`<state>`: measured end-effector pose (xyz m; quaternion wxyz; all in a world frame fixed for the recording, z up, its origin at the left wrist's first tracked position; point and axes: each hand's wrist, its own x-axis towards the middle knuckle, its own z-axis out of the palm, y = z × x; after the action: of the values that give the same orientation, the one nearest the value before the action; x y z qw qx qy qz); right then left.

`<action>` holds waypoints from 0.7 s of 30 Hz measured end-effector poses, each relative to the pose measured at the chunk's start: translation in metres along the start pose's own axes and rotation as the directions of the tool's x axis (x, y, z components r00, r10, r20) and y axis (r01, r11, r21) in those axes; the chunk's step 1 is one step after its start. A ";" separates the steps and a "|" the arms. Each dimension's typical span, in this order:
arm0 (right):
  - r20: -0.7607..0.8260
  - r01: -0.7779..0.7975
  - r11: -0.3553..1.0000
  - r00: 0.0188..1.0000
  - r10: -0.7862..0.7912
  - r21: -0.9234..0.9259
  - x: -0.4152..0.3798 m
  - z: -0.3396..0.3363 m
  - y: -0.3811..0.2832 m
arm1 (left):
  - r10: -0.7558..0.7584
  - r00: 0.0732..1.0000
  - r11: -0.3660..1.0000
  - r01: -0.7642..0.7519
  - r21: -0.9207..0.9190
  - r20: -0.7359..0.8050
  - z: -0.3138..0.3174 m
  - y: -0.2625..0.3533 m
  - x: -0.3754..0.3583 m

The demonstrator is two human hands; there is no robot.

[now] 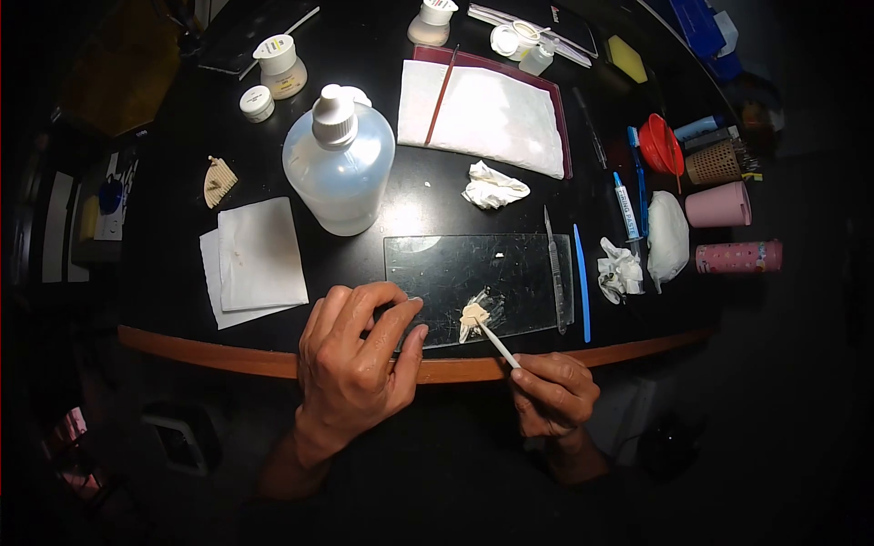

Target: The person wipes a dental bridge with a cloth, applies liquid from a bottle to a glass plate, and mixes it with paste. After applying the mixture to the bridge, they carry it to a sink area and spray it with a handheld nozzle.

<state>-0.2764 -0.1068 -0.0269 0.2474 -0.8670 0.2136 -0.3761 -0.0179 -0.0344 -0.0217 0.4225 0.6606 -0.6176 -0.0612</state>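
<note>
My right hand [555, 393] pinches a slim white mixing stick [501, 345] between thumb and fingers. The stick's far end touches a small mound of cream-coloured paste [474, 315], smeared on a glass slab [423, 268]. My left hand [357, 357] rests at the slab's near left corner, fingers loosely bent, thumb and forefinger apart and nothing seen between them. Across the slab's right end lies a thin metal instrument [553, 259]. A blue plastic spatula [581, 282] lies just beyond that end.
Behind the slab stand a large clear bottle [341, 177] and a crumpled tissue [494, 186]. Folded white paper [264, 255] lies left. A brush [442, 96] rests on a white pad [510, 114]. Cups, including a pink one [717, 205], crowd the right side. The wooden table edge [209, 355] runs in front.
</note>
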 end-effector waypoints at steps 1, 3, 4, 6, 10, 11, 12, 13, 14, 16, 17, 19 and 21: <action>0.006 0.006 1.000 1.000 -0.006 0.005 -0.001 -0.001 0.000 | -0.004 1.000 1.000 0.004 -0.002 0.001 0.000 0.000 0.000; 0.017 0.018 1.000 1.000 -0.018 0.014 -0.003 -0.002 0.002 | -0.004 1.000 1.000 0.004 -0.010 0.006 -0.001 -0.001 0.000; 0.027 0.015 1.000 1.000 -0.016 0.012 -0.004 -0.003 0.001 | -0.005 1.000 1.000 0.005 -0.014 0.009 -0.001 -0.001 0.000; 0.048 0.013 1.000 0.999 -0.014 0.008 -0.006 -0.004 0.001 | -0.003 1.000 1.000 0.003 -0.017 0.015 -0.003 -0.001 0.000; -0.015 0.043 0.999 0.999 -0.044 -0.031 0.000 0.003 0.002 | 0.002 1.000 1.000 -0.002 -0.003 0.025 -0.004 -0.001 0.000; -0.027 0.050 0.998 0.998 -0.051 -0.033 0.000 0.003 0.002 | 0.006 1.000 1.000 -0.006 -0.011 0.012 -0.003 -0.002 0.000; -0.038 0.058 0.998 0.998 -0.059 -0.035 0.001 0.003 0.002 | 0.010 1.000 1.000 -0.010 -0.019 -0.002 -0.001 -0.003 -0.001; -0.049 0.066 0.997 0.996 -0.068 -0.036 0.001 0.003 0.002 | 0.014 1.000 1.000 -0.014 -0.025 -0.016 0.000 -0.004 -0.002; -0.035 0.063 0.998 0.997 -0.064 -0.030 -0.001 0.001 0.001 | 0.011 1.000 1.000 -0.012 -0.027 -0.014 0.000 -0.005 -0.002; -0.007 0.056 0.998 0.998 -0.056 -0.016 -0.005 -0.003 0.001 | 0.007 1.000 1.000 -0.007 -0.030 -0.009 -0.001 -0.004 -0.001; 0.030 0.054 0.998 0.998 -0.054 -0.019 -0.004 -0.004 0.000 | 0.007 1.000 1.000 -0.007 -0.030 -0.010 -0.001 -0.005 -0.001; 0.055 0.058 0.997 0.997 -0.056 -0.045 0.001 -0.003 0.000 | 0.010 1.000 0.999 -0.010 -0.030 -0.008 -0.001 -0.005 -0.001; 0.039 0.045 0.998 0.998 -0.043 -0.053 0.001 -0.001 -0.001 | 0.006 1.000 1.000 -0.006 -0.028 -0.004 -0.001 -0.004 -0.001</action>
<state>-0.2765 -0.1068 -0.0255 0.2199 -0.8846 0.1999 -0.3593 -0.0141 -0.0336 -0.0241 0.4329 0.6529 -0.6179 -0.0671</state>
